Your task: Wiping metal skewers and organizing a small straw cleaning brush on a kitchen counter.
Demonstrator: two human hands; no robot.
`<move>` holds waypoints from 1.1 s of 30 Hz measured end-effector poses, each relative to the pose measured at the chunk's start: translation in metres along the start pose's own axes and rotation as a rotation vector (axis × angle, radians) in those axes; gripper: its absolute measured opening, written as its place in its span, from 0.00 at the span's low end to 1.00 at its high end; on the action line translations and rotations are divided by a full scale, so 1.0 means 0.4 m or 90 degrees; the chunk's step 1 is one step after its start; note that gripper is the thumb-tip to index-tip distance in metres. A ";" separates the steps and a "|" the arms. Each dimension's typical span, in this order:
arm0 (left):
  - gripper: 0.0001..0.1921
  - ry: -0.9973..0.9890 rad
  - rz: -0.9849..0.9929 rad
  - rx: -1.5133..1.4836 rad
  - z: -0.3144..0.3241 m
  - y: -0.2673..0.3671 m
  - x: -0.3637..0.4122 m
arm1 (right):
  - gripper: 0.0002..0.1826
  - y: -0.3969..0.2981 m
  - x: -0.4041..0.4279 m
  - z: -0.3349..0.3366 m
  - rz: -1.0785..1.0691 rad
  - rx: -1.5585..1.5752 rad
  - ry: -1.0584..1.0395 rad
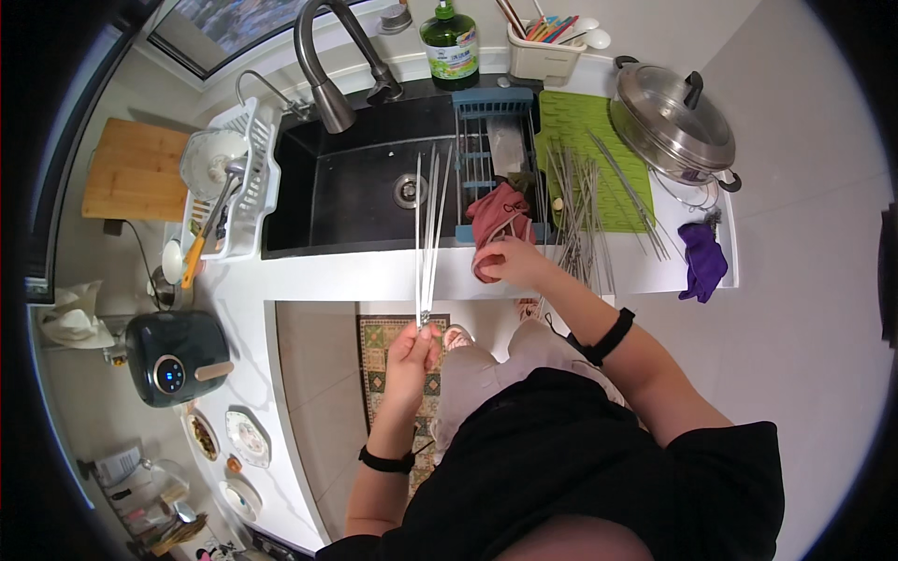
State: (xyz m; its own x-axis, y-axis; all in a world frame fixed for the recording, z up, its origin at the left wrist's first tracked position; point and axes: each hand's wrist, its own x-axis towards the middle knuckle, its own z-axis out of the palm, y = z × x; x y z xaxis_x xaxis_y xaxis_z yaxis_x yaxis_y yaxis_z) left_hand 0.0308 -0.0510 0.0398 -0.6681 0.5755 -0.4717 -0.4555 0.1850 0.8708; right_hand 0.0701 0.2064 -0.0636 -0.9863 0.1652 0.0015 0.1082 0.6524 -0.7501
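Note:
My left hand [414,350] grips a small bundle of metal skewers [430,231] by their twisted ends, just in front of the counter edge. The skewers point away from me over the black sink [358,182]. A pinkish-red cloth [499,214] is in my right hand [515,263], its upper part draped over the blue-ended drain rack [493,98]. To the right of that hand, many more metal skewers [579,203] lie in a pile across a green drying mat [575,109] and the counter's front edge.
A grey faucet [330,98] arches over the sink. Left of it stand a white dish rack [263,182] and an air fryer [175,357]. Behind are a green soap bottle [449,56] and a utensil holder [544,59]. A lidded steel pot [673,119] and purple cloth [701,263] sit right.

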 end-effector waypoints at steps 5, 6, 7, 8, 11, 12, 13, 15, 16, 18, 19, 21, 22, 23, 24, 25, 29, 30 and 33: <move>0.09 -0.059 -0.022 -0.012 0.072 0.008 0.041 | 0.13 -0.112 -0.038 -0.053 -0.013 0.088 0.090; 0.09 -0.063 -0.041 -0.019 0.082 -0.001 0.052 | 0.14 -0.152 -0.043 -0.071 0.077 0.257 0.034; 0.09 -0.076 -0.043 -0.019 0.098 -0.005 0.061 | 0.14 -0.184 -0.049 -0.090 0.164 0.428 -0.022; 0.09 -0.090 -0.035 -0.018 0.117 -0.012 0.073 | 0.14 -0.200 -0.058 -0.106 0.173 0.423 -0.009; 0.10 -0.129 -0.030 0.009 0.171 -0.010 0.094 | 0.13 -0.207 -0.075 -0.132 0.182 0.366 0.026; 0.09 -0.150 -0.028 0.052 0.194 -0.004 0.099 | 0.12 -0.195 -0.079 -0.132 0.222 0.353 0.042; 0.09 -0.170 -0.025 0.096 0.213 -0.002 0.105 | 0.11 -0.184 -0.085 -0.136 0.262 0.339 0.056; 0.09 -0.201 -0.022 0.125 0.244 -0.009 0.122 | 0.10 -0.165 -0.100 -0.147 0.263 0.375 0.079; 0.09 -0.226 -0.016 0.152 0.255 -0.017 0.129 | 0.10 -0.157 -0.107 -0.152 0.259 0.411 0.097; 0.10 -0.254 0.058 0.196 0.273 -0.038 0.150 | 0.12 -0.123 -0.115 -0.166 0.274 0.397 0.102; 0.13 -0.278 0.135 0.239 0.280 -0.045 0.158 | 0.13 -0.109 -0.118 -0.179 0.285 0.383 0.104; 0.16 -0.272 0.140 0.277 0.295 -0.053 0.164 | 0.15 -0.053 -0.139 -0.202 0.332 0.428 0.105; 0.19 -0.259 0.148 0.317 0.301 -0.053 0.165 | 0.16 -0.002 -0.144 -0.203 0.341 0.320 0.104; 0.19 -0.264 0.146 0.318 0.303 -0.054 0.166 | 0.17 0.047 -0.154 -0.206 0.349 0.213 0.100; 0.20 -0.273 0.120 0.320 0.288 -0.061 0.166 | 0.17 0.040 -0.157 -0.238 0.364 0.155 0.078; 0.22 -0.296 0.097 0.322 0.287 -0.063 0.168 | 0.17 0.080 -0.173 -0.247 0.369 0.155 0.082; 0.21 -0.316 0.064 0.345 0.272 -0.078 0.165 | 0.16 0.199 -0.204 -0.259 0.389 -0.048 0.062; 0.20 -0.321 0.048 0.334 0.270 -0.078 0.161 | 0.16 0.212 -0.207 -0.263 0.410 -0.098 0.035; 0.19 -0.320 0.016 0.322 0.283 -0.064 0.154 | 0.16 0.239 -0.198 -0.261 0.462 -0.131 0.026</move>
State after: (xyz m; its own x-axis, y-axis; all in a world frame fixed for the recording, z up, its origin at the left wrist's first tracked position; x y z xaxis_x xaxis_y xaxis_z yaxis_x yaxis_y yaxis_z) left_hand 0.0678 0.0700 0.0042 -0.2677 0.8592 -0.4361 -0.0328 0.4442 0.8953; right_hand 0.1717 0.3329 -0.0663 -0.6530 0.6313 -0.4184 0.7544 0.4934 -0.4329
